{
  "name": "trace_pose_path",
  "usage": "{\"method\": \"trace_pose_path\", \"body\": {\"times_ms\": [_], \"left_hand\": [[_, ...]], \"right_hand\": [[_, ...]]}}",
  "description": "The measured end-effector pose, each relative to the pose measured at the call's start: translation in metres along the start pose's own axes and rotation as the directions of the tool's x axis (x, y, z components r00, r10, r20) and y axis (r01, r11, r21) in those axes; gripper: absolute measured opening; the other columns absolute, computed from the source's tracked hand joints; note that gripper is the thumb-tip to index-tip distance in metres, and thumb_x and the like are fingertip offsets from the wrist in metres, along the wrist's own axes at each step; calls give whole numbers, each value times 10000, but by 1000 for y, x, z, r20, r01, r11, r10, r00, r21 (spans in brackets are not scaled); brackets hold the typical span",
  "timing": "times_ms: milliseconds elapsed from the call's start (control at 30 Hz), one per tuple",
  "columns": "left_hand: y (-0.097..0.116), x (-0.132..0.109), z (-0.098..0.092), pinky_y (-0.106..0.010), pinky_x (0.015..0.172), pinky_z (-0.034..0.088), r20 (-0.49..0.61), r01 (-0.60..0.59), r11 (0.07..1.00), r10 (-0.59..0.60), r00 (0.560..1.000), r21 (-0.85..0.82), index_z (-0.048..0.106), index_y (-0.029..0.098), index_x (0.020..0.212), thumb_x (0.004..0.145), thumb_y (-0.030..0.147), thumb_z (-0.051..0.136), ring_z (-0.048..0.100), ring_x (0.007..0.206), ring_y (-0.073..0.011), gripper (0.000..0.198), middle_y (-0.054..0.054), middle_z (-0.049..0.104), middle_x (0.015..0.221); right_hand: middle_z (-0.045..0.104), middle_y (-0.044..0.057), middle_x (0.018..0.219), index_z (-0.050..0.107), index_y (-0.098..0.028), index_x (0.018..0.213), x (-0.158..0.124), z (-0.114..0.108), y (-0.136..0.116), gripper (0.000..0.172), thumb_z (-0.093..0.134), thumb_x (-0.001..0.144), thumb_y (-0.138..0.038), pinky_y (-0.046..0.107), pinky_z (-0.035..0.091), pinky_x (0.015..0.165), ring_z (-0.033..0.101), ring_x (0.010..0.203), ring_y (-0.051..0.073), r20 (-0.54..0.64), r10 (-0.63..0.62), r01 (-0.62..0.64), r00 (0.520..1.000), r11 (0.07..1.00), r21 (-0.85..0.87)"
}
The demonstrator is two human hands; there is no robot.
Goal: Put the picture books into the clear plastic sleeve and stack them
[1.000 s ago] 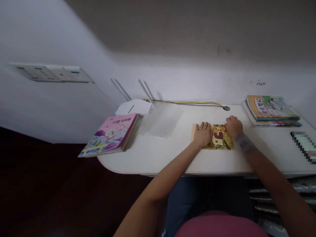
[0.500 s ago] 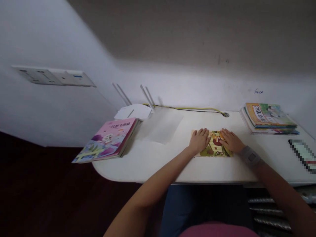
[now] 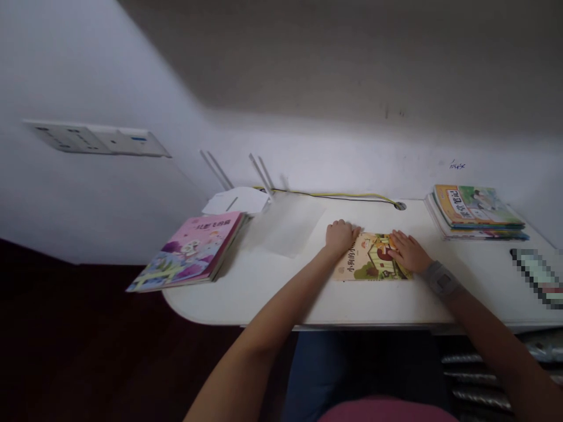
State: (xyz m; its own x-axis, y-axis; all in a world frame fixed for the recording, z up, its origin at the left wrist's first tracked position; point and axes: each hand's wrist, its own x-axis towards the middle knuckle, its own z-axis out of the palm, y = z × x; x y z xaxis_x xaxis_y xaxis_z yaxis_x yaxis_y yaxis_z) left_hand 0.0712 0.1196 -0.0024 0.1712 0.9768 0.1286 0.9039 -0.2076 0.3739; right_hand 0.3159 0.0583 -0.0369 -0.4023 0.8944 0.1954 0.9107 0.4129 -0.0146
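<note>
Yellow-covered picture book (image 3: 372, 258) is found lying flat on the white counter (image 3: 272, 281), near its front edge and midway along it. The left hand (image 3: 341, 236) is curled loosely at the book's far left corner, touching it; nothing is seen gripped. The right hand (image 3: 407, 251) is laid open, palm down, on the book's right part. A grey wristband (image 3: 440, 278) is worn on that arm. A pink book (image 3: 189, 251) is noted at the left end, a stack of books (image 3: 477, 212) at the right end, well apart.
</note>
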Motion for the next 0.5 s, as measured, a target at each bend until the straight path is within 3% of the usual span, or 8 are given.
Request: {"method": "trace_pose_path", "body": {"times_ms": [233, 333, 500], "left_hand": [[-14, 8, -16, -336, 746, 442, 122, 132, 950, -101, 987, -283, 651, 154, 774, 816, 429, 477, 624, 863, -271, 328, -137, 682, 838], [-28, -1, -24, -301, 680, 464, 190, 204, 878, -133, 973, -433, 639, 154, 814, 774, 412, 543, 636, 796, -232, 278, -100, 690, 786], [-43, -26, -28, -272, 529, 465, 346, 297, 740, -93, 934, -604, 596, 144, 672, 726, 359, 592, 605, 565, -172, 222, -59, 638, 591]], "right_hand": [[357, 125, 1454, 379, -160, 1389, -1, 1, 1, 548, 292, 932, -450, 436, 320, 1027, 331, 1333, 254, -1, 4, -4, 1000, 1000, 6], [362, 126, 1452, 375, -159, 1391, -1, 1, 1, 549, 299, 931, -449, 437, 320, 1028, 331, 1333, 256, -5, 6, -6, 1000, 1000, 10], [351, 126, 1457, 363, -154, 1397, -1, 1, 1, 558, 302, 929, -452, 453, 310, 1038, 317, 1341, 258, 10, 5, -6, 1000, 1000, 25]]}}
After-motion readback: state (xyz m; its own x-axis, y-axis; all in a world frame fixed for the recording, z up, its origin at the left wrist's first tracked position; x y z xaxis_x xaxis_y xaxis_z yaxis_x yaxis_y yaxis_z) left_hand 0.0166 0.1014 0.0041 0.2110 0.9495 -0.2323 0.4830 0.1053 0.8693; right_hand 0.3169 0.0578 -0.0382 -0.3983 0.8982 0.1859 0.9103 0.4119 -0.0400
